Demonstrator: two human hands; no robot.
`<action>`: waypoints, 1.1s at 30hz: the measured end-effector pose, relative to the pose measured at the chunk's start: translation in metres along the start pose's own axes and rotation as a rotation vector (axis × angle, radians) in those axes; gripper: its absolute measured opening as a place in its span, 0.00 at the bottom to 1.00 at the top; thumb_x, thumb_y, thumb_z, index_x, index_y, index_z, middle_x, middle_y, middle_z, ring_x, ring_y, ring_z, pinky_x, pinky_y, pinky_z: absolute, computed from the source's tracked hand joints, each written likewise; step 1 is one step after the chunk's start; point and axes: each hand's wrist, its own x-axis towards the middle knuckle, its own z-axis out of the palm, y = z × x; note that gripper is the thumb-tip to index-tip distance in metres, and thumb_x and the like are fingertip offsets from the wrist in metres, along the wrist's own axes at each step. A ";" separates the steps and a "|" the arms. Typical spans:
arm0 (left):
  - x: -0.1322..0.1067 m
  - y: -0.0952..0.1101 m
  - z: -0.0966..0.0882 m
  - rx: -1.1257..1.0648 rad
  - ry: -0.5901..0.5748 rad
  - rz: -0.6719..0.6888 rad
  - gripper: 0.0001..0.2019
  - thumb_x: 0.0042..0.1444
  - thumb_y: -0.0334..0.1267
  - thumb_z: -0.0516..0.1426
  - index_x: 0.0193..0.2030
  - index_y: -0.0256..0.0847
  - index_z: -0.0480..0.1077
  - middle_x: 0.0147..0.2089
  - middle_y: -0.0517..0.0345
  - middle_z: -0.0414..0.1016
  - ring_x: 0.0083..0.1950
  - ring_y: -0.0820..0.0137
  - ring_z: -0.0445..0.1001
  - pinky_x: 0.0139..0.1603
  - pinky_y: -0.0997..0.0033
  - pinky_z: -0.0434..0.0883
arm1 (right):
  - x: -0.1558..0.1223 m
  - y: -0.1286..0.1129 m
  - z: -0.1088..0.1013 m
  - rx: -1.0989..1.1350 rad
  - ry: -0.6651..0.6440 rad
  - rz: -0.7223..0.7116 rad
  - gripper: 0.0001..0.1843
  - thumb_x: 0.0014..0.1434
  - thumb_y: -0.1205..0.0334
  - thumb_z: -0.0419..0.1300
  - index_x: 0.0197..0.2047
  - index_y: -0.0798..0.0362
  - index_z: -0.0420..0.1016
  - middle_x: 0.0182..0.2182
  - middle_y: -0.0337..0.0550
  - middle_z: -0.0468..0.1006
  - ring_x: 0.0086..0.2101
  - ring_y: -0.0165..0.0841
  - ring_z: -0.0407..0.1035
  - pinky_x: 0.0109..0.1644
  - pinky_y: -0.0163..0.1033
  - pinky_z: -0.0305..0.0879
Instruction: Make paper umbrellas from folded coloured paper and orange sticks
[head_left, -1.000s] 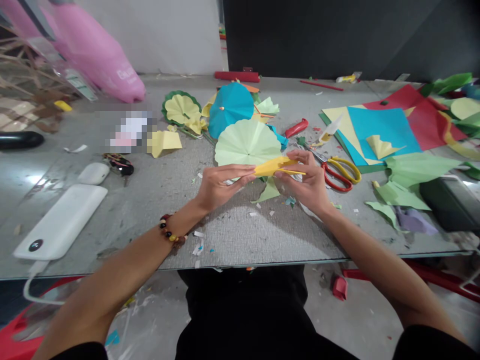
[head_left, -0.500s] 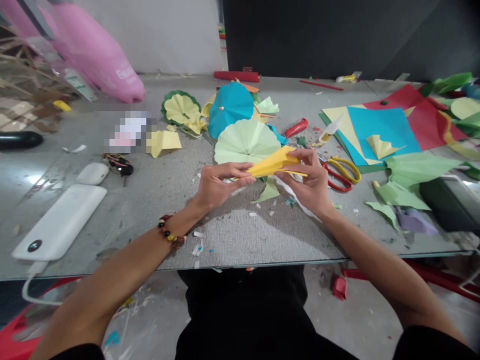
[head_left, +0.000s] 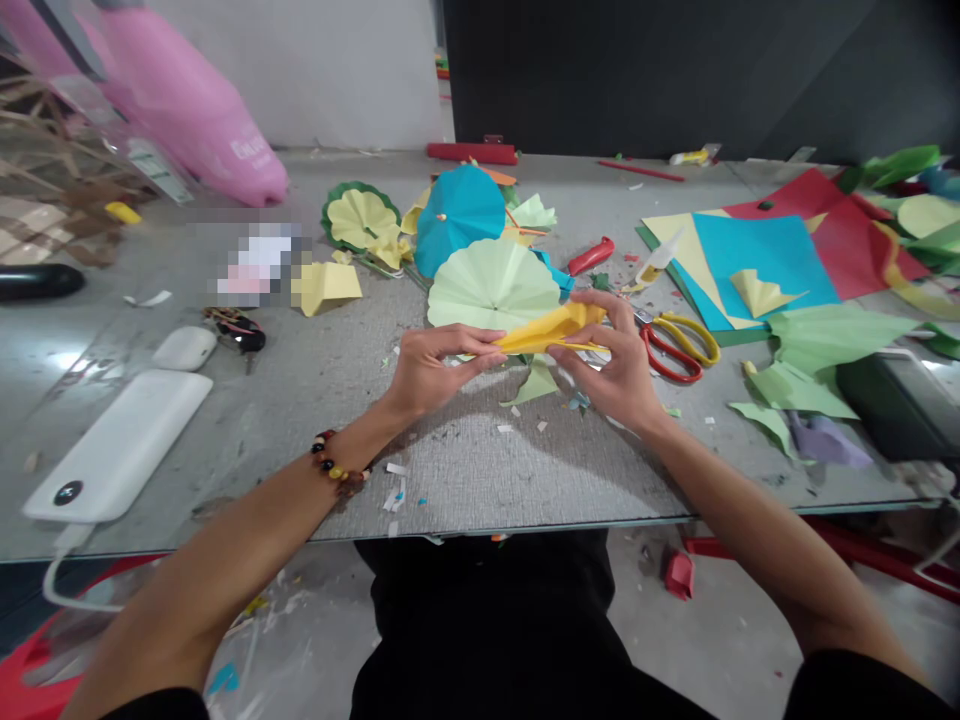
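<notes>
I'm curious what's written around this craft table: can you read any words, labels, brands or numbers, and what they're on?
Pink bag: white lettering, too blurred to read.
Label on a clear packet: too small to read.
Pixelated patch: unreadable.
No other text is legible.

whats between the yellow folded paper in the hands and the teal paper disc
In the head view, a pale green pleated paper fan lies between the yellow folded paper and the teal paper disc.
</notes>
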 end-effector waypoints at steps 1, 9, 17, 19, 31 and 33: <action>0.000 0.001 -0.001 0.003 -0.001 0.010 0.05 0.56 0.40 0.69 0.36 0.42 0.81 0.43 0.54 0.85 0.43 0.66 0.85 0.49 0.65 0.83 | 0.000 0.001 0.000 0.022 -0.007 0.010 0.04 0.59 0.58 0.68 0.35 0.46 0.79 0.58 0.43 0.72 0.59 0.45 0.67 0.66 0.63 0.62; 0.001 0.002 0.000 0.054 -0.017 0.045 0.05 0.57 0.41 0.68 0.35 0.43 0.81 0.42 0.55 0.85 0.41 0.68 0.85 0.47 0.68 0.83 | 0.001 0.006 -0.002 0.104 -0.034 0.090 0.05 0.57 0.57 0.70 0.37 0.47 0.82 0.55 0.47 0.73 0.56 0.43 0.70 0.62 0.55 0.68; -0.001 -0.002 -0.002 0.109 -0.002 0.034 0.05 0.56 0.40 0.69 0.37 0.43 0.82 0.43 0.54 0.85 0.43 0.67 0.84 0.49 0.66 0.82 | 0.003 0.004 -0.002 0.166 -0.053 0.187 0.05 0.56 0.57 0.70 0.37 0.47 0.85 0.45 0.44 0.80 0.48 0.39 0.75 0.58 0.52 0.70; 0.000 -0.002 -0.003 0.079 0.016 -0.016 0.06 0.54 0.41 0.70 0.36 0.43 0.82 0.42 0.54 0.85 0.43 0.66 0.84 0.50 0.65 0.82 | 0.004 0.004 -0.002 0.172 -0.025 0.209 0.05 0.56 0.58 0.71 0.37 0.47 0.85 0.43 0.44 0.80 0.46 0.38 0.75 0.53 0.48 0.73; 0.002 -0.007 -0.009 -0.165 -0.071 -0.304 0.12 0.53 0.43 0.70 0.39 0.38 0.79 0.44 0.51 0.85 0.45 0.64 0.85 0.51 0.66 0.83 | 0.002 0.007 -0.004 0.148 -0.018 0.161 0.05 0.57 0.59 0.70 0.37 0.47 0.85 0.39 0.43 0.82 0.40 0.35 0.76 0.44 0.44 0.75; 0.002 -0.008 -0.010 -0.198 -0.118 -0.326 0.15 0.51 0.43 0.71 0.40 0.38 0.78 0.45 0.52 0.84 0.46 0.63 0.84 0.53 0.65 0.83 | 0.001 0.007 -0.003 0.156 -0.034 0.126 0.04 0.57 0.59 0.70 0.38 0.47 0.85 0.39 0.43 0.82 0.40 0.35 0.77 0.45 0.44 0.75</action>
